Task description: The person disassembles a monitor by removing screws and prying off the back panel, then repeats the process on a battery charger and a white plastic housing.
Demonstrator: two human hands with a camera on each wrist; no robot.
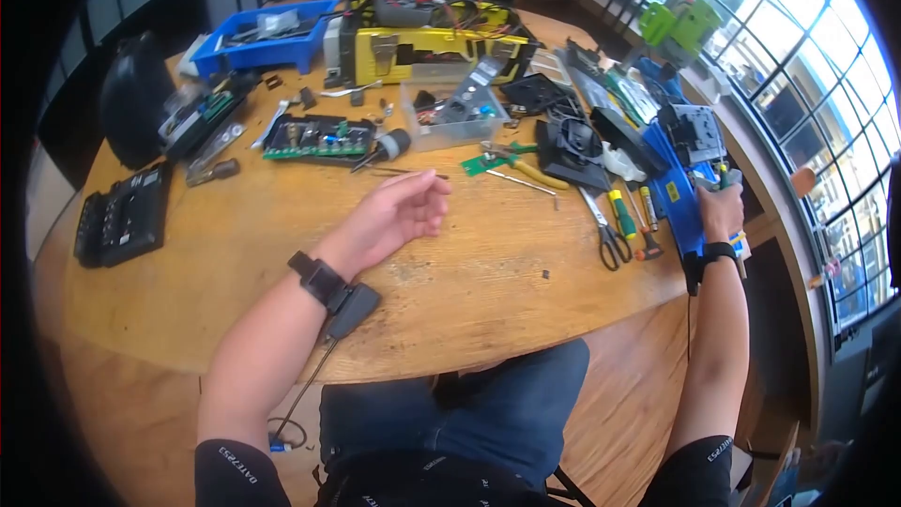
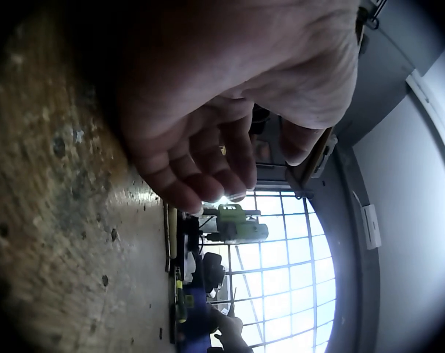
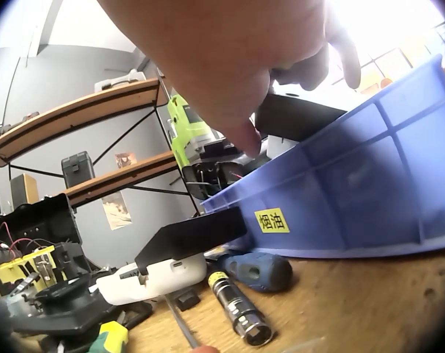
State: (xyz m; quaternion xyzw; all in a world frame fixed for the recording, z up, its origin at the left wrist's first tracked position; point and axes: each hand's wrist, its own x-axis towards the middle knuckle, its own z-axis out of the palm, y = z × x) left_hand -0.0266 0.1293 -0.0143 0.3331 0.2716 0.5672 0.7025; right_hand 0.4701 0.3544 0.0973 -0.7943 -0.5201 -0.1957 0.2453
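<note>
Room: a barred window [image 1: 798,84] is seen beyond the right hand [image 1: 721,211].
Tabletop [image 1: 469,272]: a wooden surface is spread out between the left hand [image 1: 399,216] and the right one.
Left: the fingers are loosely bent and nothing is held; whether the tabletop is touched cannot be told.
Right: the fingers are lowered into the blue bin [image 3: 355,209]; what, if anything, is gripped there cannot be told.
Bin: it is set directly below the right hand, and its outer wall is marked with a yellow label [image 3: 272,220].
Beside the bin: scissors [image 1: 606,237] and a green-and-yellow screwdriver [image 1: 622,216] are laid to the left of the right hand.
Ahead of the left hand: a circuit board [image 1: 319,138] is placed ahead and to its left, a clear plastic box [image 1: 441,136] ahead, and a yellow case [image 1: 432,58] farther off.
Pliers [image 1: 533,172]: laid between both hands, somewhat ahead.
</note>
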